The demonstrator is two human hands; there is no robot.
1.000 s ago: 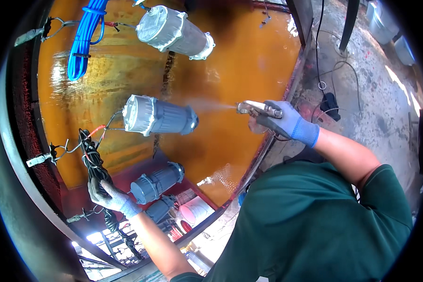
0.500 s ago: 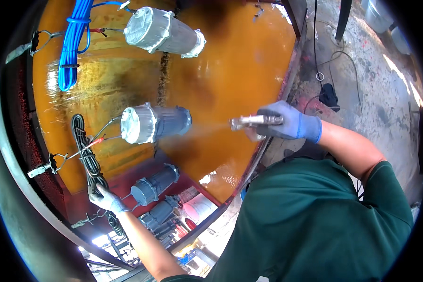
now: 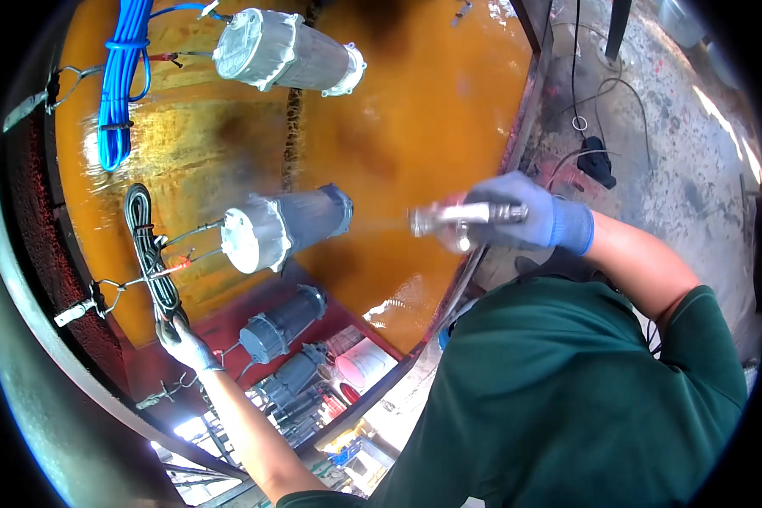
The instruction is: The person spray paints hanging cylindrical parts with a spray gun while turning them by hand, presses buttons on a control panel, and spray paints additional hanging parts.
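Spray gun (image 3: 466, 215) is sitting in the gloved right hand (image 3: 521, 222), fingers closing around its metal body, nozzle pointing left. Faint mist is leaving the nozzle toward the middle grey cylinder (image 3: 284, 229), which is hanging on wire hooks in front of the orange backdrop (image 3: 415, 127). Gun and cylinder are near but apart. Left hand (image 3: 182, 340), also gloved, is gripping the lower end of the black cable bundle (image 3: 148, 250) hanging left of that cylinder. Another grey cylinder (image 3: 284, 52) is hanging above; a darker one (image 3: 281, 324) below. Blue cable coil (image 3: 120, 80) is hanging at upper left.
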